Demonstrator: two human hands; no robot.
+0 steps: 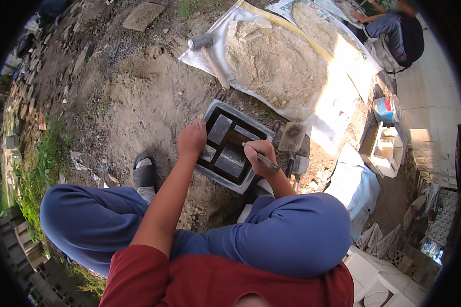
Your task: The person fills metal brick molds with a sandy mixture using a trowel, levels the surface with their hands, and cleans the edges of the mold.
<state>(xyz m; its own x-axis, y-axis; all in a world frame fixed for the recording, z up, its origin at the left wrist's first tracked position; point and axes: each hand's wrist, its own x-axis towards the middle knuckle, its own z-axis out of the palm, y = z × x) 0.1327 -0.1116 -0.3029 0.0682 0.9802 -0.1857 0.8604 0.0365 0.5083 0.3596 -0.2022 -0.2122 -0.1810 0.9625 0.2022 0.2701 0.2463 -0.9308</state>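
I squat over a dark metal mould [213, 110] with rectangular compartments lying on sandy ground. My left hand [192, 138] grips the mould's left rim. My right hand [259, 152] is closed around a thin grey tool [265, 159] whose tip points into the mould's middle. My knees in blue trousers frame the mould, and a foot in a black sandal [146, 173] is to its left.
A mallet [208, 48] lies on a white sheet [217, 46] holding a pile of pale sand [276, 64]. A trowel [293, 135] lies right of the mould. A small bucket [386, 109] and pale blocks [386, 148] sit at right. Another person [397, 28] sits at top right.
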